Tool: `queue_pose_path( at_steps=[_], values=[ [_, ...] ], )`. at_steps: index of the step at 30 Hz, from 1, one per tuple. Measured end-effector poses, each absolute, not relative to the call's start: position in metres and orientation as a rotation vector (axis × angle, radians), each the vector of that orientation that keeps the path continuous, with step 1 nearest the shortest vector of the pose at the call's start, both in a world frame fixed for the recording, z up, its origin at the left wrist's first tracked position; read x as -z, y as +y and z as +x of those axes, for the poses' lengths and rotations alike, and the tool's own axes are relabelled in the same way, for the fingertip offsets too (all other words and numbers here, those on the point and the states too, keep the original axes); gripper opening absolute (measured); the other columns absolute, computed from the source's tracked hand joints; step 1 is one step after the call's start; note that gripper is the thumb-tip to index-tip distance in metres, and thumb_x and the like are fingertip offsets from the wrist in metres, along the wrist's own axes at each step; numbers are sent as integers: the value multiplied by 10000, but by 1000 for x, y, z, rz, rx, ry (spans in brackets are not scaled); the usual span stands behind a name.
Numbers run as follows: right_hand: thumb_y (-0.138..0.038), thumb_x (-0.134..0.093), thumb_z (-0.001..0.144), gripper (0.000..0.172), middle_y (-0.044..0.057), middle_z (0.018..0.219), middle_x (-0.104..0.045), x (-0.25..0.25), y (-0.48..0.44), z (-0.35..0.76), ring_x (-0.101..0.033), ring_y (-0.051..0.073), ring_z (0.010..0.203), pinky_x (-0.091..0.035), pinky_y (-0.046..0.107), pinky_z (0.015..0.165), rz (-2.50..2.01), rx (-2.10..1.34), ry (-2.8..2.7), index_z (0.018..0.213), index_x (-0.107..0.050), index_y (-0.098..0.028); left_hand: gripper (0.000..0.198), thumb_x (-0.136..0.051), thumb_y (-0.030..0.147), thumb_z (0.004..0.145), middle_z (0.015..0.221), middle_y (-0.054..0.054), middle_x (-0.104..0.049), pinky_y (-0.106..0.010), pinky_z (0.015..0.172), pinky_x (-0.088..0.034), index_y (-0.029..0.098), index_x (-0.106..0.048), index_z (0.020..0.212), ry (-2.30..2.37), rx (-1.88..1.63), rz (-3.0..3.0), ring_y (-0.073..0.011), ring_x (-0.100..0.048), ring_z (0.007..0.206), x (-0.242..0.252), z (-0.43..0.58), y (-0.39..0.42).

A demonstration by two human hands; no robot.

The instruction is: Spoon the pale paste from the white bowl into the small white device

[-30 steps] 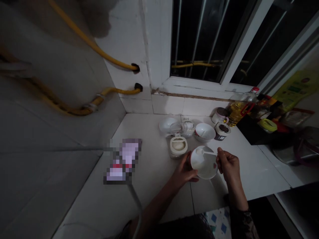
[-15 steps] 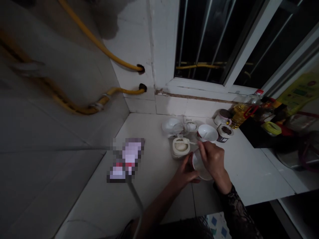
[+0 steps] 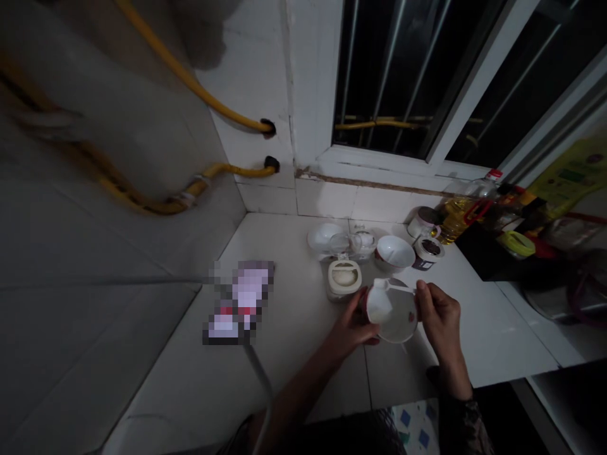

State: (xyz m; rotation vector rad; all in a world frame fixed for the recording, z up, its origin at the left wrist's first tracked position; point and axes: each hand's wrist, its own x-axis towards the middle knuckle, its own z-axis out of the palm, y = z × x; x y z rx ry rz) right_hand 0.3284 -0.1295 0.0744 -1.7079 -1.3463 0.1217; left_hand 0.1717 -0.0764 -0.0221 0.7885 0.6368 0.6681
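My left hand [image 3: 355,325] grips the left rim of a white bowl [image 3: 401,323], which is tilted and holds something pale. Between thumb and fingers, my right hand [image 3: 439,316] pinches the handle of a small white spoon [image 3: 382,284]. The spoon's head lies over the bowl's far left rim; whether anything is in it I cannot tell. Just beyond my left hand stands a square clear jar [image 3: 344,292] with a cream top, its opening showing white contents. Behind it are a glass bowl [image 3: 325,237] and a small jar [image 3: 365,240]. Another white bowl [image 3: 396,254] stands to their right.
A pixelated phone-like object [image 3: 246,300] lies left on the counter, a grey cable [image 3: 260,379] running from it toward me. A dark-topped jar [image 3: 429,251], an oil bottle [image 3: 458,218] and a black box [image 3: 486,249] line the right back. Yellow pipes [image 3: 175,205] run along the left wall.
My right hand has moved right with the spoon, from beside the square jar to over the bowl. The bowl's inside shows more now. My left hand stays nearly in place.
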Motion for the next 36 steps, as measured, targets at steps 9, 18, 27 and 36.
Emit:
queue_pose_path(
  at_steps=[9,18,27,36],
  values=[
    [-512,-316,984,464,-7,507,-536,-61,-157,349,-485,137,431,-328,245,477,-1997,106,-1608,695,-526,-216,1105,-884,338,511,1267,-91,-566,-245,614,-540,320,-337,1472,570,-638,870,-145,-599,778,12,166,-77],
    [-449,-367,994,444,26,618,-628,-65,-165,340,-579,137,536,-396,228,545,-1822,-93,-1834,698,-585,-199,1008,-835,301,572,1379,-109,-504,-271,642,-544,304,-367,1465,585,-707,977,-184,-630,824,10,163,-77],
    [-565,-411,932,520,-10,469,-484,-58,-167,348,-442,116,436,-318,234,488,-1969,-151,-1591,592,-539,-193,977,-809,270,581,1405,-116,-487,-260,663,-540,270,-381,1459,629,-739,1034,-173,-638,818,7,163,-78],
    [-690,-515,807,576,-54,388,-349,-47,-155,327,-295,84,370,-223,229,362,-1773,-633,-1124,495,-438,-212,998,-820,302,584,1352,-112,-543,-257,686,-539,261,-360,1469,601,-733,1000,-185,-630,861,8,164,-78]
  ],
)
